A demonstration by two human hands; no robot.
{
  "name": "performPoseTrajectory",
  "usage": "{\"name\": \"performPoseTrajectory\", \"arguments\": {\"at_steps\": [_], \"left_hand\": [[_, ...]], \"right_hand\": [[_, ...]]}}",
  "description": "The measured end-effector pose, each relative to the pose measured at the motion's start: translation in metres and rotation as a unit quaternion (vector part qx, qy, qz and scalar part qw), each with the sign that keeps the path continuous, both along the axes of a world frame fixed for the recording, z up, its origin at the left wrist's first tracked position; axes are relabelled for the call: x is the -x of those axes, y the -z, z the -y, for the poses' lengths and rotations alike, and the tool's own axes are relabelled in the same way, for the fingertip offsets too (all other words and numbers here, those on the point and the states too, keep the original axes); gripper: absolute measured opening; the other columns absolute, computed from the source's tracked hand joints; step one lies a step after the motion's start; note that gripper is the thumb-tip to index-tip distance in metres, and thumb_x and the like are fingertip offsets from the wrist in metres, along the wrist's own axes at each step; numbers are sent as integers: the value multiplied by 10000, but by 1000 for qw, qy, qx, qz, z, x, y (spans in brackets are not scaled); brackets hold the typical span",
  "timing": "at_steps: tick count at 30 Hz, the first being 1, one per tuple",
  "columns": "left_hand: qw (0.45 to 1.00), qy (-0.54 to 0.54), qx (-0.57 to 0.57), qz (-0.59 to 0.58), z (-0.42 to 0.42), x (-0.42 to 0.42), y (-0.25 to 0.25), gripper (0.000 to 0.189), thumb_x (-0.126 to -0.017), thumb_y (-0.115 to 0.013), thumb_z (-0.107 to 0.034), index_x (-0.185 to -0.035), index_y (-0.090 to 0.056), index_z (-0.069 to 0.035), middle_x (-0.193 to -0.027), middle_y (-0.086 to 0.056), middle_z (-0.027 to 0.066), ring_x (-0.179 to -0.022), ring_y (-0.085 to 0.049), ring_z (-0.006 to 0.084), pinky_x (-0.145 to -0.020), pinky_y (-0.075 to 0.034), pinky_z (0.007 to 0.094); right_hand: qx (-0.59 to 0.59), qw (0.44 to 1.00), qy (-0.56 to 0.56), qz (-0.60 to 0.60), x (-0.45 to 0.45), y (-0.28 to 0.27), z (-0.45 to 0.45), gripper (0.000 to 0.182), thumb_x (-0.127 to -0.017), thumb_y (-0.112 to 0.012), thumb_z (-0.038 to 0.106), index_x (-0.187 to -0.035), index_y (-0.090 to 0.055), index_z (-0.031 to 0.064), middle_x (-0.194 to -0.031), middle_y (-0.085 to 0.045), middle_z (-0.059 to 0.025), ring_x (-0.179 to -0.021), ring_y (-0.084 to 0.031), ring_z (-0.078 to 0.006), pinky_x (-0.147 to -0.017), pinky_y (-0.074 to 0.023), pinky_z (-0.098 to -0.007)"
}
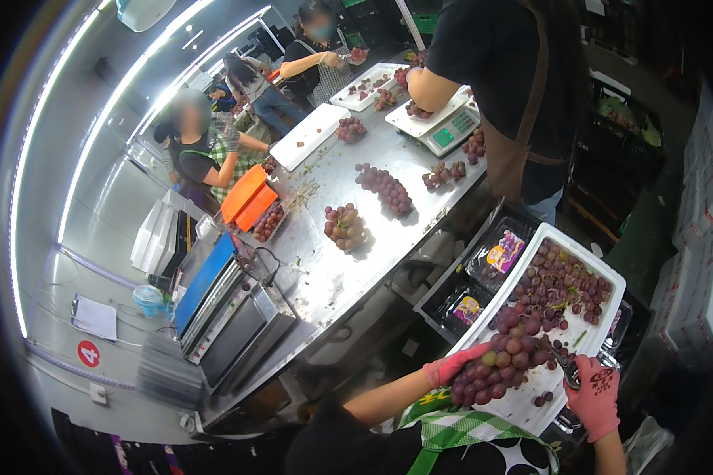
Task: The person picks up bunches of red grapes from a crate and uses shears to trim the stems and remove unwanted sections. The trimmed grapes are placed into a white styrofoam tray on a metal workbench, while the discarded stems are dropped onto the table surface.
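Note:
My left hand [454, 363], in a pink glove, supports a large bunch of red grapes [502, 362], its fingers partly hidden behind the fruit. In my right hand [594, 392], also gloved in pink, is a pair of small pruning shears [565, 363], with the blades at the right side of the bunch. Beneath both hands lies a white foam tray [615, 285], with many loose grapes [561, 279] heaped at its far end and a few near the front.
Packed clamshells [499, 252] sit in a dark crate beside the tray. A metal table [309, 285] holds grape bunches [386, 190], a digital scale [445, 135], an orange bin [249, 199] and a wrapping machine [243, 326]. A co-worker [511, 89] stands close beyond the tray; others work around the table.

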State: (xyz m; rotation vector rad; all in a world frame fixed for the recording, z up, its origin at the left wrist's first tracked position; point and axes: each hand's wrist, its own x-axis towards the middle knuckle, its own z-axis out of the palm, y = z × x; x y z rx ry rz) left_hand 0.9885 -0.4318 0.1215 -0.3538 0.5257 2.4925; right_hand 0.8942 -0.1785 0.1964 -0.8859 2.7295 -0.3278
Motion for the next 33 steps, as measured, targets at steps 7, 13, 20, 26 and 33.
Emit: {"name": "performPoseTrajectory", "arguments": {"at_steps": [7, 13, 20, 26, 33], "left_hand": [[996, -54, 12, 67, 16, -1, 13, 610, -901, -360, -488, -1356, -297, -88, -1334, -388, 122, -1174, -445, 259, -940, -412, 361], [984, -159, 14, 78, 12, 7, 24, 641, -836, -430, -549, -1302, -370, -113, -1204, -465, 147, -880, -525, 239, -596, -454, 265], [972, -68, -193, -117, 19, 15, 40, 635, -874, -401, -520, -1373, -275, -148, -1378, -342, 65, -1205, -406, 214, -933, -403, 346], [962, -45, -228, -146, 14, 16, 57, 665, -877, -372, -545, -1388, -239, -140, -1403, -301, 71, -1230, -379, 216, -944, -396, 354], [994, -104, -18, -27, 6, 20, 14, 650, -853, -431, -533, -1346, -326, -123, -1357, -368, 97, -1192, -426, 237, -966, -391, 362]], "right_hand": [[235, 927, 146, 252, 5, -9, 8, 349, -723, -674, 141, -1005, -489, 53, -704, -490, -36, -592, -502, -136, -508, -403, -312], [394, 676, 282, 556, -30, 42, -4, 341, -788, -587, 138, -1079, -470, 6, -753, -554, -64, -590, -565, -162, -524, -485, -291], [556, 427, 361, 615, -87, 112, -35, 391, -863, -514, 285, -1145, -473, 16, -949, -580, -153, -859, -579, -287, -789, -482, -407], [655, 414, 374, 511, -111, 85, -27, 440, -883, -451, 317, -1215, -415, 31, -1042, -542, -131, -876, -574, -246, -814, -477, -374], [598, 470, 346, 549, -106, 78, -38, 447, -878, -456, 303, -1219, -404, 18, -1018, -544, -126, -861, -573, -239, -807, -475, -360]]}}
